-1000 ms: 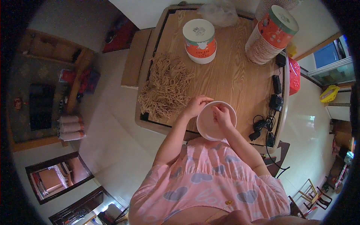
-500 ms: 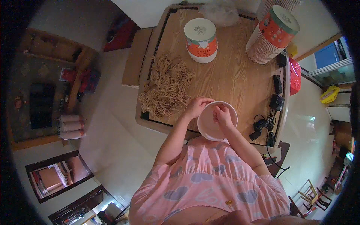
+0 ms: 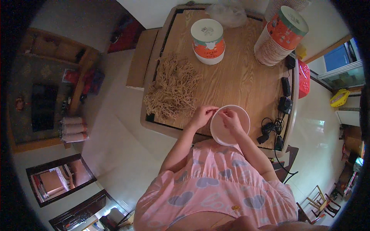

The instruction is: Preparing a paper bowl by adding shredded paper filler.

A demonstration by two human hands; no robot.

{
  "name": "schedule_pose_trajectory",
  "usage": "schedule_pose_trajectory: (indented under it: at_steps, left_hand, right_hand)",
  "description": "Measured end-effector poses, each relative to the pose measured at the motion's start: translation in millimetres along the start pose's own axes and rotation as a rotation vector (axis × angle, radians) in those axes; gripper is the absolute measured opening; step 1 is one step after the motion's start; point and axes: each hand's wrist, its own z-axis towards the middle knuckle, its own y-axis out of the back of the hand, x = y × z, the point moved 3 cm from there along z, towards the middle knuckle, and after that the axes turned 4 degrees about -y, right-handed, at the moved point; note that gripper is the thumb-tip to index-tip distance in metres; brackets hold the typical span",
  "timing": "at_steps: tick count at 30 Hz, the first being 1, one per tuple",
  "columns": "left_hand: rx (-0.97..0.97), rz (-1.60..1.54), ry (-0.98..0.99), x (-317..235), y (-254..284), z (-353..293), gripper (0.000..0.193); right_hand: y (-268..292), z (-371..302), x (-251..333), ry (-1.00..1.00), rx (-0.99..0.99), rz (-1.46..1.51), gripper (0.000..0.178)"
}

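A round paper bucket point(image 3: 230, 137), its pale inside facing up, is at the table's near edge, against my front. My left hand point(image 3: 202, 116) is at the bucket's upper left, outside the rim, with thumb and fingertips pinched together. Over the opening is my right hand point(image 3: 231, 121), its fingers curled and pinched just inside the same part of the rim. Whatever the fingertips hold is too small to make out. A heap of tan twisted cords point(image 3: 171, 88) lies on the table to the left of my left hand.
Upside-down orange, white and green paper buckets point(image 3: 208, 42) stand at the table's far middle. A tall leaning stack of such buckets point(image 3: 275, 40) is at the far right. Black adapters and cables point(image 3: 274, 125) lie along the right edge. A clear plastic bag point(image 3: 226, 13) sits at the back.
The bucket has shifted a little to the right. My right hand has come up to the rim's left side, close to my left hand, whose fingers have drawn into a pinch.
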Motion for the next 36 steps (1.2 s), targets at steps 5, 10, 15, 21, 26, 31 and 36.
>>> schedule_pose_trajectory:
  at_steps: [5,10,15,21,26,31,36]
  left_hand:
    - [-0.001,-0.048,0.104,10,0,-6,0.023]
    - [-0.004,-0.009,0.096,1,3,-6,0.021]
    - [-0.077,-0.016,0.014,-2,1,-6,0.019]
    - [-0.073,-0.013,0.016,-5,1,-5,0.020]
    - [-0.008,0.026,0.079,-12,2,-2,0.021]
    - [-0.030,-0.022,0.048,-4,1,-2,0.022]
    - [-0.031,-0.008,0.026,-9,2,0,0.023]
  right_hand:
    - [7,-6,-5,-0.012,0.038,-0.004,0.017]
    - [7,-9,-3,0.006,-0.009,-0.087,0.017]
    - [8,-6,-7,0.014,-0.006,-0.081,0.017]
    - [5,-3,-5,-0.021,0.013,-0.041,0.017]
    - [6,2,-6,-0.009,-0.012,-0.058,0.016]
    - [5,3,-6,0.013,-0.003,-0.073,0.015]
    - [8,7,-9,0.062,-0.005,-0.088,0.015]
